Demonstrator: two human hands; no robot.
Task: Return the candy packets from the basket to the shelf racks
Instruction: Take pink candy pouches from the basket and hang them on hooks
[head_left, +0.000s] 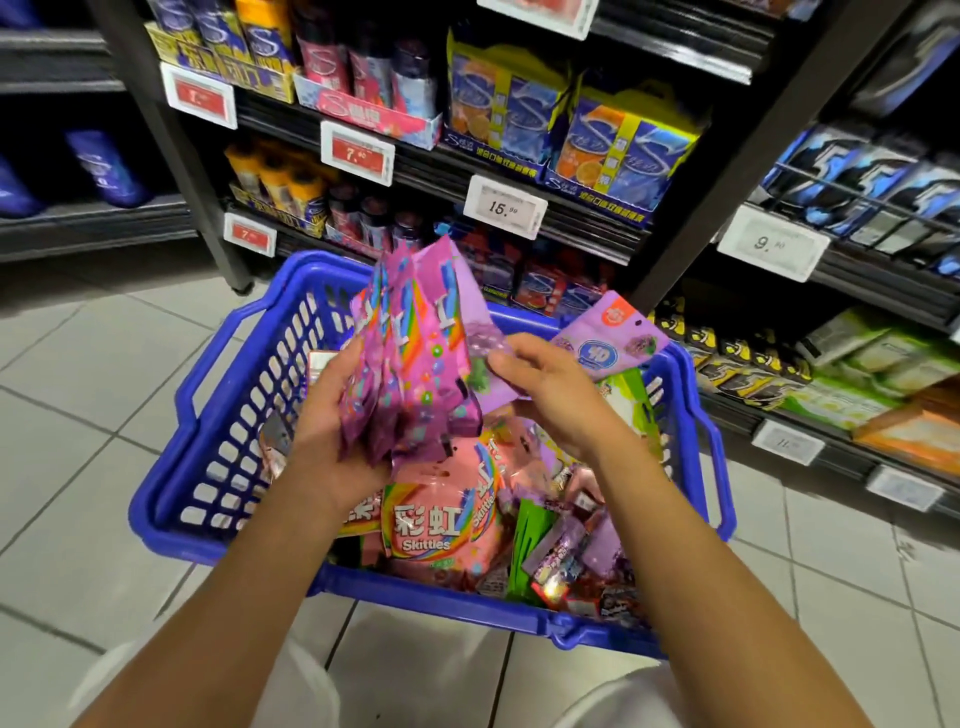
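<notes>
Blue basket (218, 415) on tiled floor before shelf racks (597, 218) — heaped with candy packets. Left hand (332, 441) clutches fan of purple Skittles packets (410, 353) upright above basket's middle. Right hand (550, 384) pinches lilac packet (493, 374) beside them. Pink Skittles packet (436, 525) lies near basket's front edge

Purple candy packets (410, 353) fanned upright above the packet-filled blue basket (218, 415)
</notes>
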